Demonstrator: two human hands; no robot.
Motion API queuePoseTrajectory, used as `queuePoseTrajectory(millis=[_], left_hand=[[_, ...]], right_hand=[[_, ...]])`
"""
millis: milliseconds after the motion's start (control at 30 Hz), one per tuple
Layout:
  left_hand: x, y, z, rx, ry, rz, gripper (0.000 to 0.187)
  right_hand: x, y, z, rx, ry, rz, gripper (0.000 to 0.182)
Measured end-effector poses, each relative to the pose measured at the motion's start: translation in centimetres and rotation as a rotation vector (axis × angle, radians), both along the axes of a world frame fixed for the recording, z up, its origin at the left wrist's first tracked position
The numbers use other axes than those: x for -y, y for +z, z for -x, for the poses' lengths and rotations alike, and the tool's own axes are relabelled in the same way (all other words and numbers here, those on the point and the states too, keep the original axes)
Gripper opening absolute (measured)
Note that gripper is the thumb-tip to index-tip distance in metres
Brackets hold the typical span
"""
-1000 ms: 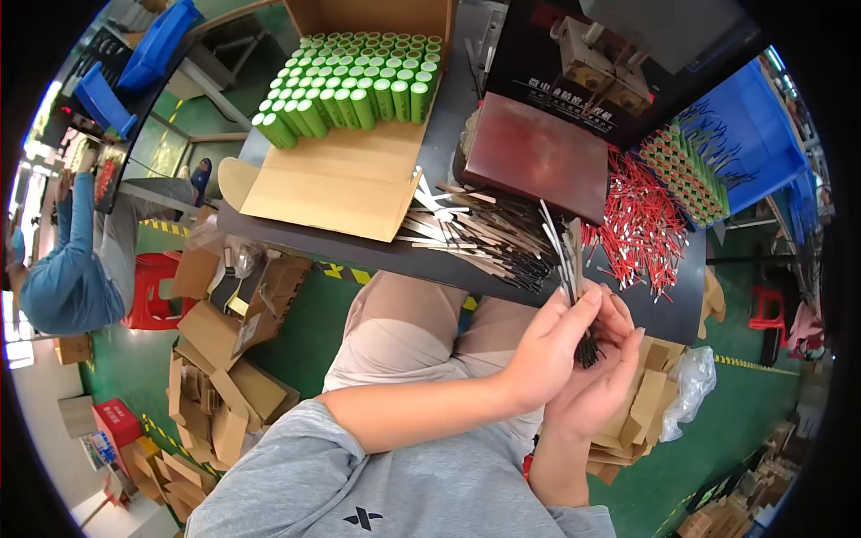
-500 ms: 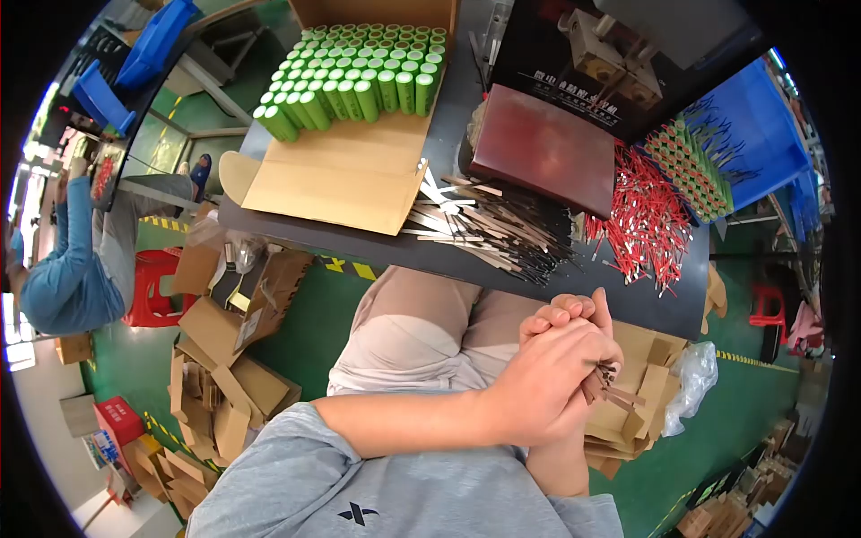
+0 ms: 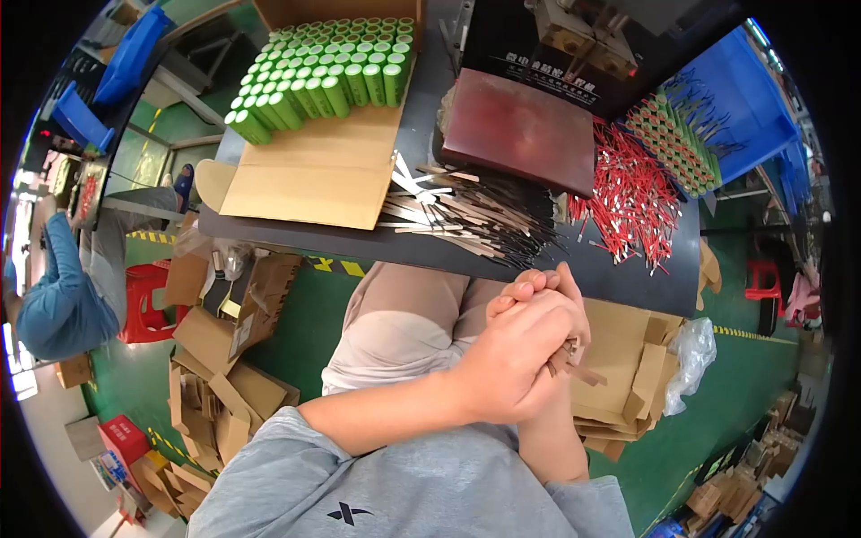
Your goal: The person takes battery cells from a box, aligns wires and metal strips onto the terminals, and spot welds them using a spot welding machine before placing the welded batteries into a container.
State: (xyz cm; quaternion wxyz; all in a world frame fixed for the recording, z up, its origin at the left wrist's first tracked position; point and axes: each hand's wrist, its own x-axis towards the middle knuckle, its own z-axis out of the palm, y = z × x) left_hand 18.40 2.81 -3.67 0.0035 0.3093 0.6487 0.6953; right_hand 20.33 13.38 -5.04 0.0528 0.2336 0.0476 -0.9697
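My left hand (image 3: 513, 360) is closed and folded over my right hand (image 3: 527, 285), above my lap. Fingers of the right hand show along the top of the clasp; its palm is hidden behind the left. Between the two hands a small bundle of thin brown strips (image 3: 574, 366) is gripped, its ends sticking out to the right. How much of the bundle lies in each palm is hidden. Just beyond the hands, at the table's near edge, lies a loose pile of black wires with pale and brown strips (image 3: 475, 215).
Green cylindrical cells (image 3: 327, 76) stand in an open cardboard box (image 3: 309, 188). A dark red block (image 3: 520, 130) sits before a black machine (image 3: 574, 54). Red wires (image 3: 628, 202), wired cells (image 3: 673, 143) and a blue bin (image 3: 753, 117) are rightward. Cartons (image 3: 229, 359) flank my legs; a co-worker (image 3: 72, 287) sits left.
The whole view has shifted slightly, so the table and my clasped hands appear a little further left and higher. The hands stay folded round the brown strips.
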Motion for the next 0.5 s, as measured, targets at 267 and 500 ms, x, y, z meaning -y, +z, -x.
queuePoseTrajectory(millis=[267,500], left_hand=[[0.0,0.3,0.2,0.018,-0.035,-0.098,0.018],[0.4,0.5,0.3,0.026,-0.036,-0.114,0.011]], right_hand=[[-0.9,-1.7,0.0,-0.15,0.108,-0.024,0.046],[0.5,-1.9,-0.1,-0.132,0.06,-0.085,0.048]])
